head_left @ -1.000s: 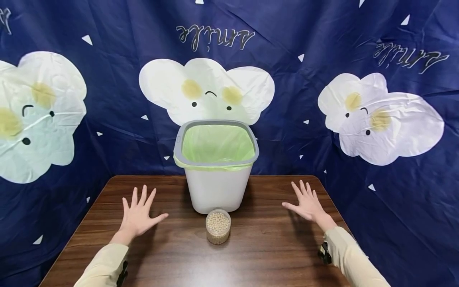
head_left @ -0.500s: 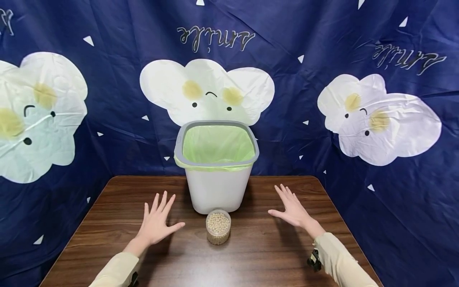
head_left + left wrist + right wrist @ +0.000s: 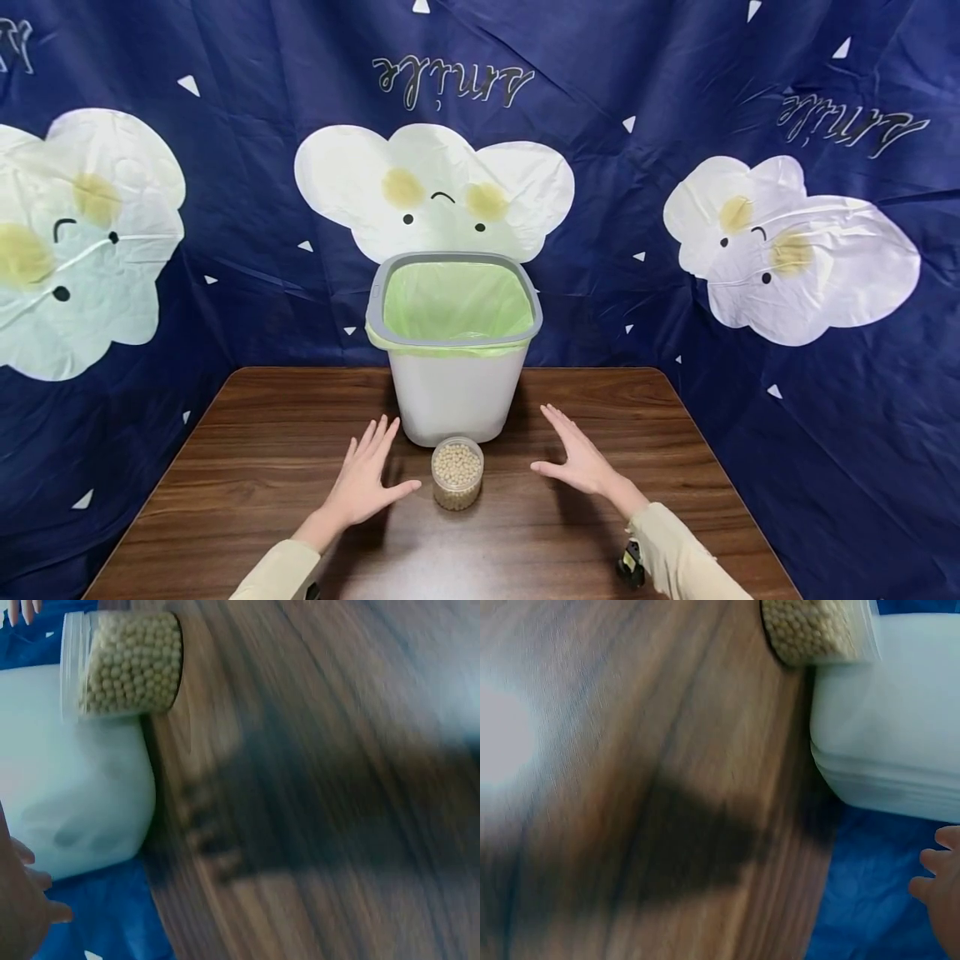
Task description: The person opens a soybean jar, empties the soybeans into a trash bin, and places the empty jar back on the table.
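Observation:
A clear round jar (image 3: 457, 475) full of small pale beans or beads stands on the wooden table, just in front of a white bin (image 3: 459, 392). The left wrist view also shows the jar (image 3: 135, 664) close up. My left hand (image 3: 362, 485) is held left of the jar, fingers straight and thumb pointing towards it, apart from it. To the right, farther off, my right hand (image 3: 583, 462) hovers with straight fingers, touching nothing. Part of it, the fingers (image 3: 932, 862), shows at the edge of the right wrist view.
The bin has a grey rim (image 3: 453, 342) and a light green liner (image 3: 456, 304). Behind the brown table (image 3: 247, 433) hangs a dark blue cloth (image 3: 240, 167) printed with white clouds, enclosing the back and both sides.
Both hands have moved inward towards the jar, the left one rightward and the right one leftward, and slightly nearer the person. Jar and bin stay in place.

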Motion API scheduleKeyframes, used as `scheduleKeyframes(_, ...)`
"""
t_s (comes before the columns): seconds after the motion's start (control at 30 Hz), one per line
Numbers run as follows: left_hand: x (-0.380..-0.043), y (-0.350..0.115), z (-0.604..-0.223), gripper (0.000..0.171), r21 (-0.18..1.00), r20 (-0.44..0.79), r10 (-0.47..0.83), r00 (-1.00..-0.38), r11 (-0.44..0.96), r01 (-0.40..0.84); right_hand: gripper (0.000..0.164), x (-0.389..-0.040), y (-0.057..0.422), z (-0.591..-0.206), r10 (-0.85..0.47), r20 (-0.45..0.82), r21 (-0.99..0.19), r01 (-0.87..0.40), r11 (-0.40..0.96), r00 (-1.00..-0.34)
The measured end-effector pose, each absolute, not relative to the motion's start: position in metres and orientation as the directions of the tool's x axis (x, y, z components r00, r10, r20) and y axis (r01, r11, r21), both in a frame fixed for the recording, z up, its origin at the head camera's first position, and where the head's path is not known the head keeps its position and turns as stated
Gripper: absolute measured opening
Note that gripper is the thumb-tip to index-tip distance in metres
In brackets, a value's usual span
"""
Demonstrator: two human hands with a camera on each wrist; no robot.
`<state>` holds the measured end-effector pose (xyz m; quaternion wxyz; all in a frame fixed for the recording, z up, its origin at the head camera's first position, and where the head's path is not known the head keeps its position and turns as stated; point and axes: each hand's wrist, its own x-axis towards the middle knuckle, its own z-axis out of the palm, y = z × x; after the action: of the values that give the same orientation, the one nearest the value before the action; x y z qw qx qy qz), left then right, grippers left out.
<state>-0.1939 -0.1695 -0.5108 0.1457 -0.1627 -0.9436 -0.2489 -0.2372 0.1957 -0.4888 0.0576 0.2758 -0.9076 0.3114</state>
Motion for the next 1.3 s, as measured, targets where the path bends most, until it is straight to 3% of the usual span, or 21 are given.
scheduleKeyframes(0.23,-0.192,-0.154,-0.520,0.099,0.519,0.346,0.242,-0.906,0.755,0.400,0.089,-0.232,0.173,-0.506,-0.444,0.261,-0.593,-0.505,0.627,-0.857)
scheduleKeyframes(0.53,-0.194,-0.136,-0.530,0.098,0.629,0.258,0.172,-0.951,0.717,0.300,0.090,-0.226,0.141,-0.534,-0.468,0.285,-0.567,-0.541,0.621,-0.836)
scheduleKeyframes(0.9,-0.204,-0.122,-0.542,0.086,0.662,0.343,0.162,-0.925,0.658,0.360,0.088,-0.226,0.113,-0.563,-0.413,0.274,-0.675,-0.479,0.561,-0.869)
scheduleKeyframes(1.03,-0.209,-0.121,-0.546,0.081,0.642,0.386,0.177,-0.905,0.653,0.401,0.085,-0.228,0.109,-0.570,-0.410,0.344,-0.682,-0.525,0.509,-0.844)
scheduleKeyframes(1.2,-0.214,-0.121,-0.543,0.080,0.680,0.322,0.187,-0.928,0.636,0.364,0.078,-0.230,0.105,-0.580,-0.438,0.480,-0.605,-0.648,0.462,-0.760)
scheduleKeyframes(1.3,-0.216,-0.121,-0.541,0.078,0.689,0.290,0.201,-0.936,0.635,0.350,0.075,-0.232,0.101,-0.582,-0.445,0.492,-0.600,-0.662,0.449,-0.748)
